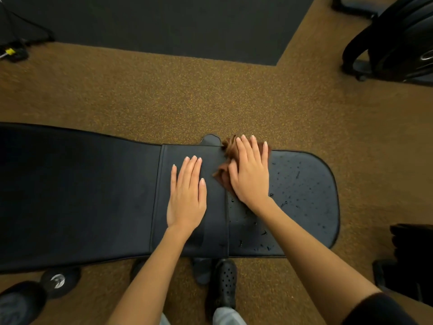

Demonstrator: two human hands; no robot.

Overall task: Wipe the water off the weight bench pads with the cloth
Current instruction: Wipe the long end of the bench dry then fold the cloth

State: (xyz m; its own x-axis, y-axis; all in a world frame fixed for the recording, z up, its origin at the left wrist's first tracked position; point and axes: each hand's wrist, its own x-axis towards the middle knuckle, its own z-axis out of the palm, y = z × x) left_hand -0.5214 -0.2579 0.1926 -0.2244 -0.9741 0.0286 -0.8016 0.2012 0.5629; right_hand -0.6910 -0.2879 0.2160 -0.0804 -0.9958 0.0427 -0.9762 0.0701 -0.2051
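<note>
A black weight bench lies across the view, with a long back pad (77, 195) on the left and a rounded seat pad (304, 191) on the right. Water drops dot the seat pad. My right hand (251, 171) presses flat on a bunched brown cloth (222, 172) at the seat pad's far left corner, next to the seam between the pads. My left hand (187, 195) rests flat, fingers together, on the right end of the back pad and holds nothing.
Brown speckled floor surrounds the bench, with a dark mat (164, 24) beyond it. A dumbbell (56, 281) lies at the lower left, black equipment (398, 38) stands at the upper right, and my shoe (223, 285) is under the bench's near edge.
</note>
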